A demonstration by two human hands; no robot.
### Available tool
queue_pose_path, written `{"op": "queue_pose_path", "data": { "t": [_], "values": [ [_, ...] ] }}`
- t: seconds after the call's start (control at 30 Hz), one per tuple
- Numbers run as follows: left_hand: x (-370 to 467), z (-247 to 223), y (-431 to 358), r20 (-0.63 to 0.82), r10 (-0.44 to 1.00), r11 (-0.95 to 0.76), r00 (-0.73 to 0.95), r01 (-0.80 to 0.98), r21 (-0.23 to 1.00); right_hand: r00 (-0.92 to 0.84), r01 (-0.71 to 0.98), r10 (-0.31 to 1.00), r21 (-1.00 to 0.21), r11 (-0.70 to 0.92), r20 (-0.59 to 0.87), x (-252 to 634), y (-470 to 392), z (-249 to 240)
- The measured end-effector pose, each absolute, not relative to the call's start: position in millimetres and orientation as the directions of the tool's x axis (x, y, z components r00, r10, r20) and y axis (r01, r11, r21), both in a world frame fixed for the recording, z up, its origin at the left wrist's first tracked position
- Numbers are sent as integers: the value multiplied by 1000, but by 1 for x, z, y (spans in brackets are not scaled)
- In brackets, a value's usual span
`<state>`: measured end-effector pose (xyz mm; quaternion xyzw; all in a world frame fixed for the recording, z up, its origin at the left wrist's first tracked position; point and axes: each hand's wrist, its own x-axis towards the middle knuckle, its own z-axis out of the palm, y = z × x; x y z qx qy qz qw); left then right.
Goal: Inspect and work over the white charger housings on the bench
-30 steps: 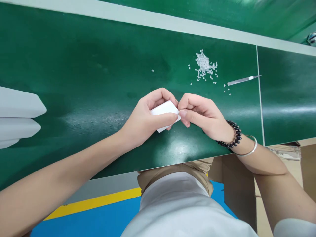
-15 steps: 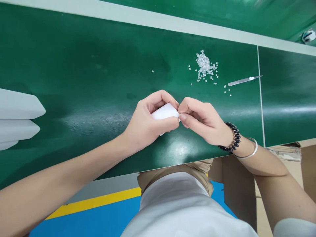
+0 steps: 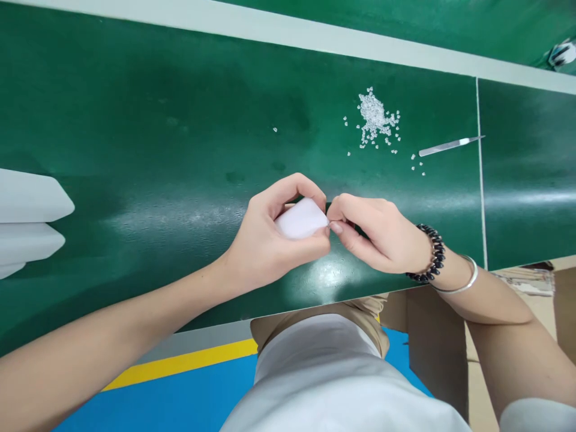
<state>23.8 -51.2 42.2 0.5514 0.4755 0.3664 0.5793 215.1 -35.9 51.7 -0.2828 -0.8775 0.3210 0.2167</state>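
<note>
We've got the white piece (image 3: 300,218) gripped in our left hand (image 3: 270,237), right hand (image 3: 382,234) pinching at its 3 o'clock corner, can't tell exactly what; clear bits (image 3: 373,113) lie toward 1 o'clock.

No text, label, brand, number or sign is showing legibly anywhere in the head view; no letters, digits or printed symbols are standing out on any surface clearly enough for reading.

Free passage between white panels (image 3: 31,195) and left hand (image 3: 265,240), granule heap (image 3: 373,113) and metal tool (image 3: 445,147) obstructing beyond right hand (image 3: 382,234)
</note>
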Motion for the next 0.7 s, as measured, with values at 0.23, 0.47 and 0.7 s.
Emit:
{"op": "queue_pose_path", "data": {
  "t": [0.23, 0.47, 0.7],
  "values": [
    [21, 41, -53, -155, 942, 132, 296, 95, 987, -724, 304, 649, -735, 606, 235, 214, -39, 42],
    [22, 41, -53, -159, 942, 137, 295, 96, 986, -724, 276, 642, -747, 604, 252, 214, -39, 38],
    [22, 42, -52, -155, 943, 130, 294, 101, 986, -725, 299, 644, -731, 613, 243, 213, -40, 37]
  ]
}}
